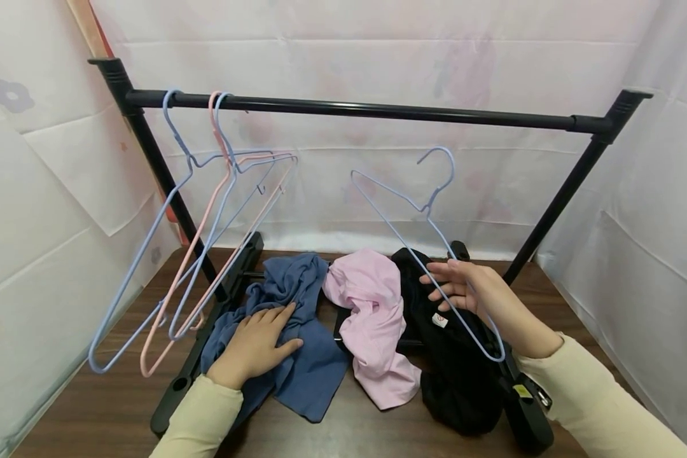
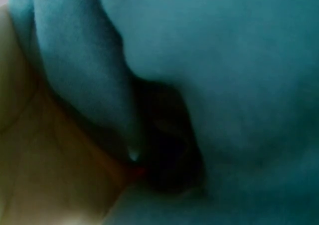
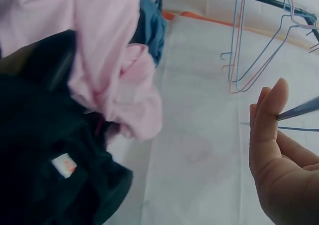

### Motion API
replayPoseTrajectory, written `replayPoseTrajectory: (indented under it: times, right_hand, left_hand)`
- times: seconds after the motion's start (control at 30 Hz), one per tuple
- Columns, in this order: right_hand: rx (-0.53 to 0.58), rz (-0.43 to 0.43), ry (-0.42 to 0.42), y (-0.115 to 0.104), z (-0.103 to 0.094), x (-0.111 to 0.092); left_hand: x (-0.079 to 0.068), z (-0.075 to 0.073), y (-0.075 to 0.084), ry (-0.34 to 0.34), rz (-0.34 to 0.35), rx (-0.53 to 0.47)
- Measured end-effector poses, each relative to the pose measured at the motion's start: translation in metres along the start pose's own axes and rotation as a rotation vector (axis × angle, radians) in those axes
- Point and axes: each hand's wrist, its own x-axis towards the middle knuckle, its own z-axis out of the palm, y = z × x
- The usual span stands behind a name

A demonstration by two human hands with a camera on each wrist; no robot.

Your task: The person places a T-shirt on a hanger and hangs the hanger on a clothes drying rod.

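Note:
My left hand (image 1: 257, 343) rests palm down on a crumpled blue garment (image 1: 315, 356), its fingers and thumb spread over the fabric. The same blue cloth (image 2: 249, 85) fills most of the left wrist view, dark and blurred. In my right hand (image 1: 469, 289) is a light blue hanger (image 1: 389, 219), gripped at its right side. It is tilted, with its hook up and below the black rod. The right wrist view shows that hand (image 3: 279, 170) from the side, with the hanger's wire (image 3: 301, 109) passing at the thumb.
A pink garment (image 1: 372, 318) and a black garment (image 1: 458, 375) with a white tag lie beside the blue one. Two blue hangers and a pink hanger (image 1: 203, 235) hang on the left of the black rod (image 1: 378, 109). The rack's base (image 1: 183, 388) stands on a wooden table.

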Motion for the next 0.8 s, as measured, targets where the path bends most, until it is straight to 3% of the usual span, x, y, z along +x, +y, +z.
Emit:
replayPoseTrajectory:
  times: [0.5, 0.8]
  right_hand:
    - [-0.052, -0.011, -0.005, 0.04, -0.027, -0.037]
    - [-0.039, 0.05, 0.04, 0.059, -0.044, -0.051]
  left_hand:
    - [0.002, 0.001, 0.001, 0.008, 0.009, 0.017]
    - [0.002, -0.001, 0.004, 0.035, 0.001, 0.045]
